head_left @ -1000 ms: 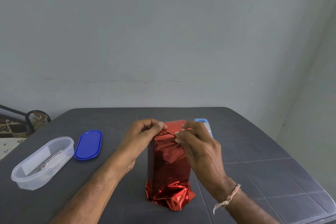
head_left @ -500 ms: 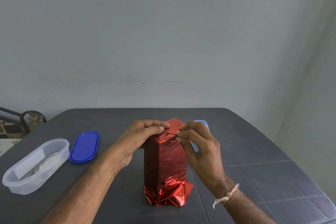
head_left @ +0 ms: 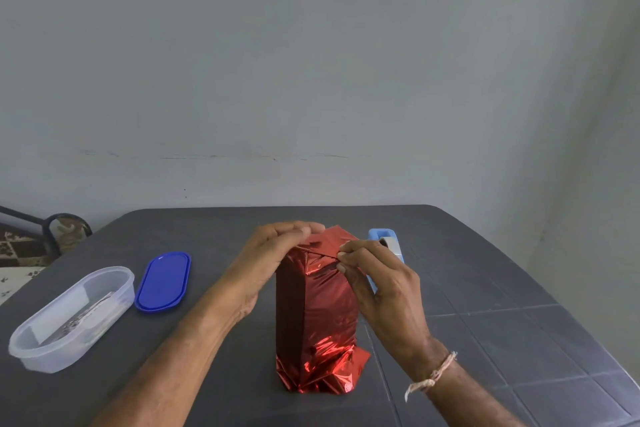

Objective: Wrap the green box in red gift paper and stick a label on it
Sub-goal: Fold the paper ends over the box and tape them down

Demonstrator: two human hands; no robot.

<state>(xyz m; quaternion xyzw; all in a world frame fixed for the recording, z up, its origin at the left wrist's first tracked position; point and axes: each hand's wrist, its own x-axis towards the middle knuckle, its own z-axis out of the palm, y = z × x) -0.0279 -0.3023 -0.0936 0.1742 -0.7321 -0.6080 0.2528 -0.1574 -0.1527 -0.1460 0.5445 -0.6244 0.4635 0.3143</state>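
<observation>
we stand the wrapped box (head_left: pixel 317 315) upright in the middle of the surface (head_left: pixel 485 288), a little toward its near edge. the red paper (head_left: pixel 311 291) covers every side we can see and no green shows, so we judge the wrapping round the body done. at the foot the paper is folded under in a rough, crumpled way, with a corner flaring onto the surface. the top end is the step in hand. our left hand (head_left: pixel 273 253) has its fingers curled over the top left edge and its grip holds the paper flap down there. our right hand (head_left: pixel 377 281) has a narrow grip, thumb and forefinger pinching the paper at the top right edge. a thin line runs between the two hands; we cannot tell whether it is a fold edge or a strip of tape. we judge that closing and fixing this top remains, and after it the label, as none shows on the faces toward us.

a clear tub (head_left: pixel 69 319) lies open near the left edge, with its blue lid (head_left: pixel 162 282) flat just beside it, toward the middle. inside we see a white slip and something grey and shiny, too blurred to name. a light blue tape holder (head_left: pixel 381 234) with a roll in it lies behind our right hand, toward the far edge.
</observation>
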